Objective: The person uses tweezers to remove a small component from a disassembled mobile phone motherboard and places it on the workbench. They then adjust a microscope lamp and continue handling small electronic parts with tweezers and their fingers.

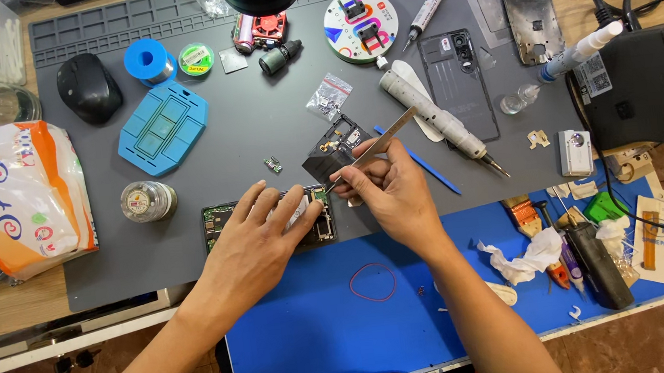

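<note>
Phone (221, 217): one, opened, flat on the grey mat (261, 128) so its board faces up.
Left hand (260, 238): fingers spread and loose, pressing the phone to steady it; grasps nothing.
Right hand (393, 189): fingers pinched on the tweezers (373, 148), tips meeting the phone's right end.
Tweezers: one pair, angled low for fine reach.
Screwdriver (434, 113): one, right of the phone, set aside.
Back cover (464, 84): one, beyond the screwdriver.
</note>
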